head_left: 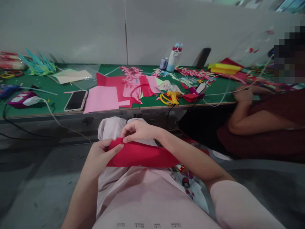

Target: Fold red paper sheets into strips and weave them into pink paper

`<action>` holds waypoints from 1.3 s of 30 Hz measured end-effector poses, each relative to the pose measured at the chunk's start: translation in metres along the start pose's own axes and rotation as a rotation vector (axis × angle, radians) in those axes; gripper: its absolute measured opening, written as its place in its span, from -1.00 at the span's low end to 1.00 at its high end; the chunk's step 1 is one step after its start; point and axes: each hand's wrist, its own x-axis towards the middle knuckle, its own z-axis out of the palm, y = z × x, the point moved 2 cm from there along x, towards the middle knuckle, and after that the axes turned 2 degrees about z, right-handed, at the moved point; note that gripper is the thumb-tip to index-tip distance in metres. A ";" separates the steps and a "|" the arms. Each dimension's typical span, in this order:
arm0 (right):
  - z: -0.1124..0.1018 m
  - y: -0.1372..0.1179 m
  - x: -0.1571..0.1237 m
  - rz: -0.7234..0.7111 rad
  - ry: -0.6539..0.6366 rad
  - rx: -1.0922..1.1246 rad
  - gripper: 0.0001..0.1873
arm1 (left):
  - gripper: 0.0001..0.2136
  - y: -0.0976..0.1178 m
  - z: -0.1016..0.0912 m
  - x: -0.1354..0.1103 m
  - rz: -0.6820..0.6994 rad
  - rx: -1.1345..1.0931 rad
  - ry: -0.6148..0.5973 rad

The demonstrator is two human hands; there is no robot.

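A sheet of red paper (143, 156) lies across my lap, with a narrow fold along its upper edge near the left end. My left hand (102, 156) grips that left end, thumb on top and the other fingers mostly hidden behind. At the folded edge, my right hand (135, 130) pinches the paper between thumb and fingertips, close to the left thumb. The right forearm passes over the sheet's right end and hides part of it.
On the green table (92, 71) ahead lie a phone (75, 101), pink paper (101, 98), a yellow glue gun (173, 96) and cut paper fringes (132, 76). A bottle (173, 58) stands behind. A white cord (60, 122) hangs off the left edge. Another person's arm (254, 119) rests at right.
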 end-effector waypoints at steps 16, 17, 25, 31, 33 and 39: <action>-0.002 0.006 -0.003 0.053 -0.036 0.058 -0.69 | -0.70 -0.005 -0.005 0.002 -0.070 -0.083 -0.053; -0.002 0.006 -0.003 0.064 -0.031 0.043 -0.70 | -0.71 -0.005 -0.004 0.002 -0.084 -0.088 -0.051; 0.000 0.012 -0.002 0.020 -0.010 0.107 -0.73 | -0.67 0.003 0.000 0.000 -0.150 -0.036 -0.060; 0.002 0.012 -0.005 0.004 -0.031 0.155 -0.78 | -0.65 0.003 -0.001 0.000 -0.114 -0.040 -0.061; 0.003 0.012 -0.005 -0.001 -0.036 0.171 -0.79 | -0.66 0.002 -0.001 0.000 -0.122 -0.067 -0.071; 0.000 0.010 -0.007 0.020 -0.049 0.176 -0.81 | -0.66 0.003 -0.002 0.001 -0.146 -0.085 -0.079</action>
